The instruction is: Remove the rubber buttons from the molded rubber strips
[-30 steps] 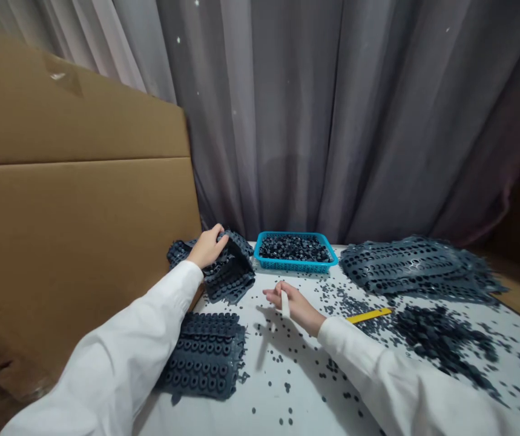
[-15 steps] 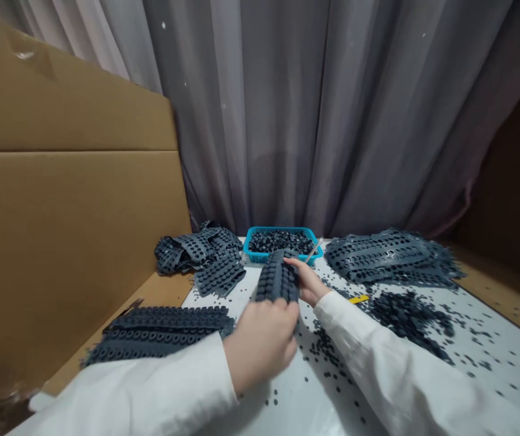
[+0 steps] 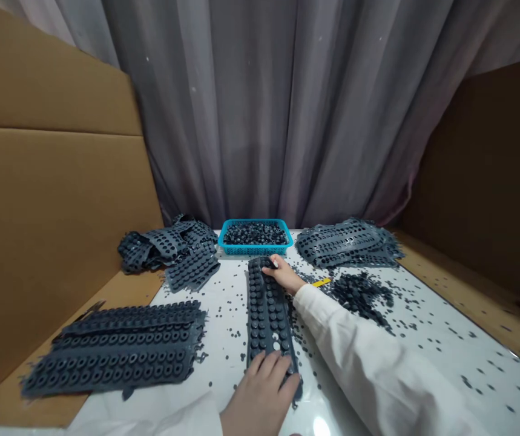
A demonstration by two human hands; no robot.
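Note:
A long dark rubber sheet [image 3: 262, 309] with rows of raised round studs lies lengthwise on the white table in front of me. My right hand [image 3: 286, 275] grips its far right corner between thumb and fingers. My left hand [image 3: 264, 387] rests on the near end, fingers stretched out over the studs. One white gap shows among the studs just beyond the left fingertips. Behind the sheet stands a blue basket [image 3: 256, 248] filled with small dark pieces.
Studded sheets [image 3: 114, 351] lie at the left, with crumpled sheets [image 3: 191, 254] behind. Punched sheets [image 3: 350, 242] are piled at the back right, near a heap of small dark pieces [image 3: 362, 293] and a yellow object [image 3: 322, 282]. Cardboard [image 3: 60, 230] walls the left side; loose bits dot the table [image 3: 223, 327].
The studded sheet has gone from being held up, tilted, to lying flat on the table. My left hand has moved nearer me and loosened from a fist; the view has shifted right.

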